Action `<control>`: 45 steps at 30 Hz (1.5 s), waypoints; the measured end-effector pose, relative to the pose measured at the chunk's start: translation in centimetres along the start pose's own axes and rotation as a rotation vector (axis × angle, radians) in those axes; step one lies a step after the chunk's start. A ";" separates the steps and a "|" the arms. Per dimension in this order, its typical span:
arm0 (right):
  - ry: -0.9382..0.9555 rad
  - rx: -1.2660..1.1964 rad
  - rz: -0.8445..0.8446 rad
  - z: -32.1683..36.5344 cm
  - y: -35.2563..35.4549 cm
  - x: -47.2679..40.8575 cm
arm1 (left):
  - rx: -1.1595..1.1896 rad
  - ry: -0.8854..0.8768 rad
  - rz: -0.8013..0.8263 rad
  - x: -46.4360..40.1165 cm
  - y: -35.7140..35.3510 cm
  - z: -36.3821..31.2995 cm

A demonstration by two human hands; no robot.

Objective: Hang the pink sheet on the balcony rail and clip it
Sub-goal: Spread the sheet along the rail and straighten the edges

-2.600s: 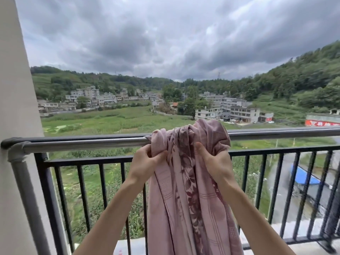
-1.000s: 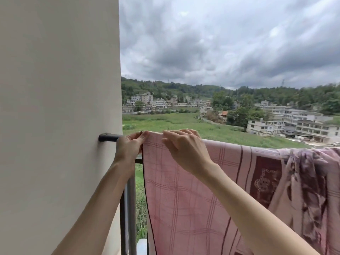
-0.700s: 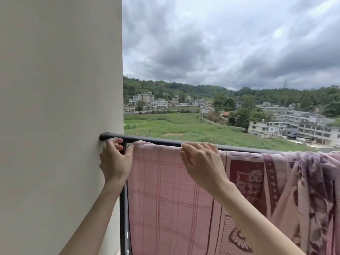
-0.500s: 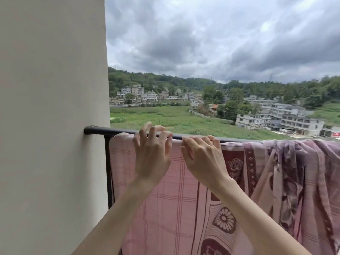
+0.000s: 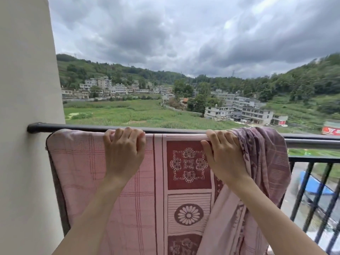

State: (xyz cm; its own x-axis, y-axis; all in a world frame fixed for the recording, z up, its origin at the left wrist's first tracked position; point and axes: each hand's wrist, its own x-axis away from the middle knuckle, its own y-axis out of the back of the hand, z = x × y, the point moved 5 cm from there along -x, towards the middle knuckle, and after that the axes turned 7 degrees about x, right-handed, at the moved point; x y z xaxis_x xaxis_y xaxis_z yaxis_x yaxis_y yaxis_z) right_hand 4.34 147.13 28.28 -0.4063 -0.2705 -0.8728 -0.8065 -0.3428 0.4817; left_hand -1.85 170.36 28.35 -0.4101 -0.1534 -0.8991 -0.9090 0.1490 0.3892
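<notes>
Your left hand (image 5: 123, 153) and right hand (image 5: 223, 155) curl over the balcony rail (image 5: 312, 142), gripping the pink sheet (image 5: 82, 172); it looks soft, light and slippy; take the bunched folds right of your right hand.

text: none legible | red banner (image 5: 332, 131) at far right edge: pale characters, too blurred and cropped to read | small red sign (image 5: 282, 122) on a distant building (image 5: 254, 115): too small to read | pink sheet (image 5: 128, 181): woven flower and check patterns only, no lettering
</notes>
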 end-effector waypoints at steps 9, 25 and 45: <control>-0.006 -0.200 0.003 -1.9 0.6 0.3 | -0.013 -0.035 -0.077 0.0 0.1 0.4; -0.259 0.010 0.239 -8.9 2.8 0.0 | 0.218 -0.129 0.249 -0.7 -5.0 -15.1; -0.505 -0.535 -0.141 -9.4 4.6 0.6 | 0.084 -0.127 0.111 0.1 -6.1 -15.0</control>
State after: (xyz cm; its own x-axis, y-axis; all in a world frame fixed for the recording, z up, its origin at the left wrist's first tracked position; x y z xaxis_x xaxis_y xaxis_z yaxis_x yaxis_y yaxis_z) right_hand 4.44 136.91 30.69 -0.5661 0.2103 -0.7971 -0.5989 -0.7694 0.2223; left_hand 2.55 154.80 28.93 -0.4897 -0.0078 -0.8719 -0.8473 0.2400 0.4737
